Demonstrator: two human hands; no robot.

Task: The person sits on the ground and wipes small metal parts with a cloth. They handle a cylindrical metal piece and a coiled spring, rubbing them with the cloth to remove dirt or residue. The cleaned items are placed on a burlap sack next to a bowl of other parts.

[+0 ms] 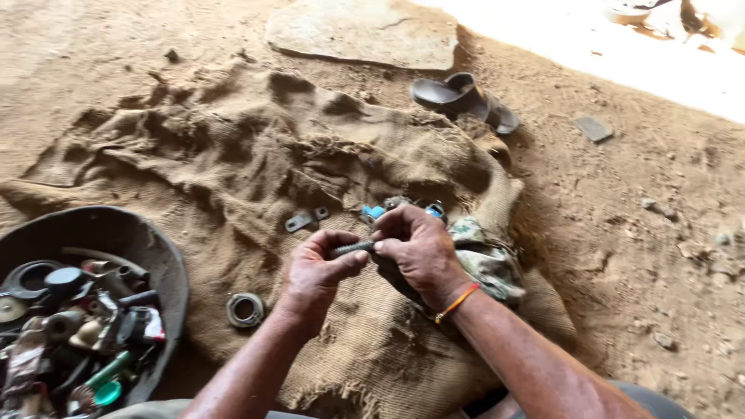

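Note:
My left hand and my right hand meet over a rumpled burlap sack on the dirt floor. Between them they grip a dark threaded bolt, the left fingers pinching one end and the right fingers closed over the other. An orange band circles my right wrist. Just beyond my right hand lie small blue and metal parts. A flat metal bracket rests on the sack above my left hand, and a round metal ring lies to its left.
A dark round basin at lower left holds several mixed scrap parts. A patterned cloth lies right of my hands. A dark sandal, a flat stone slab and a small grey tile sit beyond the sack.

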